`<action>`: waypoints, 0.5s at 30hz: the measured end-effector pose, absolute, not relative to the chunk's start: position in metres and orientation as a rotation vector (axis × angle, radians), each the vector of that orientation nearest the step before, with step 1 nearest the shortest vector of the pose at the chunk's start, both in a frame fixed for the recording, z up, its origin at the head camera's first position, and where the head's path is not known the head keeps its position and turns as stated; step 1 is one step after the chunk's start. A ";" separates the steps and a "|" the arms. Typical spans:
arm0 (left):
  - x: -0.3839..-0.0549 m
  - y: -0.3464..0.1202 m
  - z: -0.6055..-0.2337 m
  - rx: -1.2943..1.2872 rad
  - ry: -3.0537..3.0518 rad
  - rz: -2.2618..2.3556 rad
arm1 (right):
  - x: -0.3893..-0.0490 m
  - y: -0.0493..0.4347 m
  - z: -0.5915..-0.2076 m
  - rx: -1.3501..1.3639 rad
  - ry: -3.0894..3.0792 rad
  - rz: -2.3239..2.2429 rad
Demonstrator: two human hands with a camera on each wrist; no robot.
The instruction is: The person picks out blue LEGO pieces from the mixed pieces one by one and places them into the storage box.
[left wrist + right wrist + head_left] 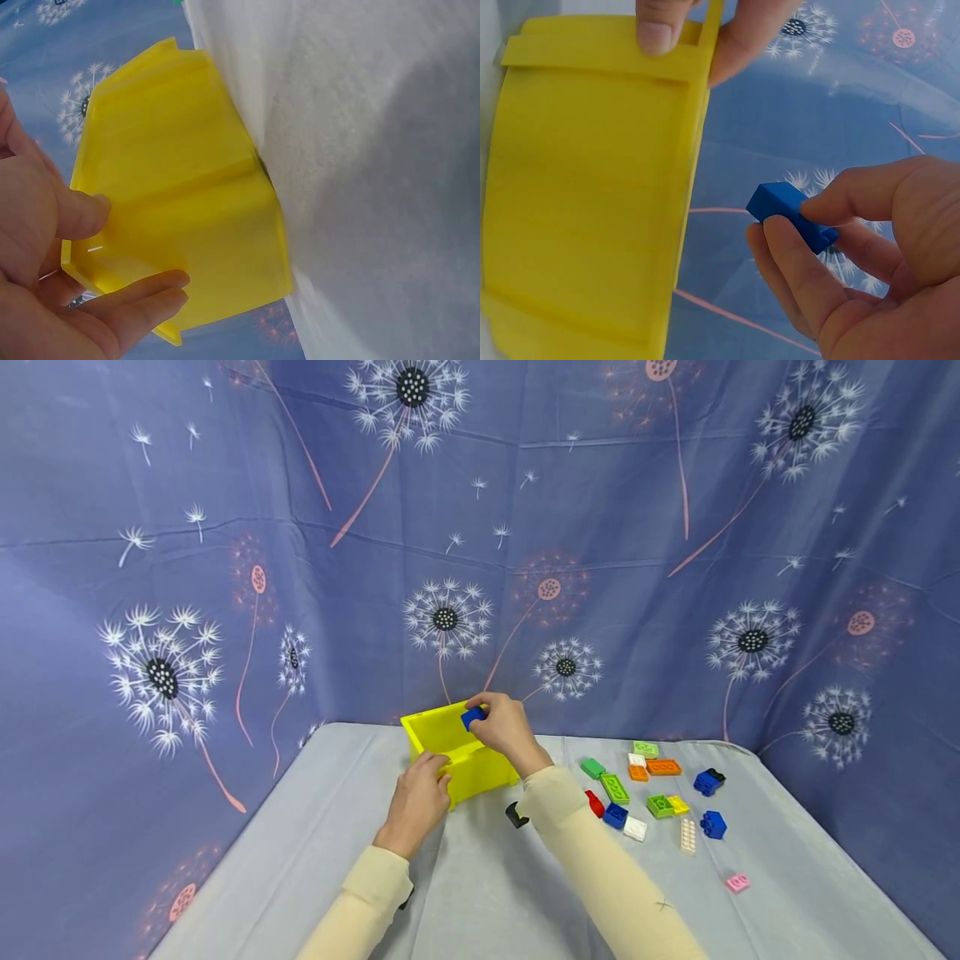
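Note:
A yellow plastic bin stands on the cloth-covered table near the back edge, its open top facing up. My left hand grips the bin's near left corner. In the right wrist view the left thumb lies on the outer wall, with a finger on the rim's other side. Above the bin's opening, my right hand pinches a blue toy brick between thumb and fingers. The bin's floor is hidden behind its front wall in the head view.
Loose toy bricks lie on the right of the table, among them a red brick, a blue brick, an orange brick and a pink brick. A black piece lies before the bin. Behind hangs a dandelion-print curtain.

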State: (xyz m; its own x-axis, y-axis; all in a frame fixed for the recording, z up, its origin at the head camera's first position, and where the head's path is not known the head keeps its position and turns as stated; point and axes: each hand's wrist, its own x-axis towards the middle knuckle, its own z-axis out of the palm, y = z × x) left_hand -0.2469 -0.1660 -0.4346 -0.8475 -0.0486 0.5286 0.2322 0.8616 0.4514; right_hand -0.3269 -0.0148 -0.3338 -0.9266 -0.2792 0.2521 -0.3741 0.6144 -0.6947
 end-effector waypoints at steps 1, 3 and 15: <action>-0.247 -0.166 -0.435 -0.132 -2.493 -0.696 | -0.327 -0.017 -0.335 0.557 -2.716 1.205; -0.247 -0.166 -0.435 -0.134 -2.488 -0.696 | -0.328 -0.021 -0.336 0.562 -2.721 1.195; -0.247 -0.166 -0.434 -0.139 -2.489 -0.694 | -0.329 -0.032 -0.342 0.559 -2.765 1.127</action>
State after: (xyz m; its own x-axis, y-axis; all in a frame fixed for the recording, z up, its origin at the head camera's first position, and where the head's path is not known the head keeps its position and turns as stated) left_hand -0.2468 -0.1661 -0.4345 -0.8451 -0.0459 0.5327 0.2365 0.8615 0.4494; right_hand -0.3292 -0.0320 -0.3419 -0.9270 -0.2957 0.2308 -0.3728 0.6577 -0.6546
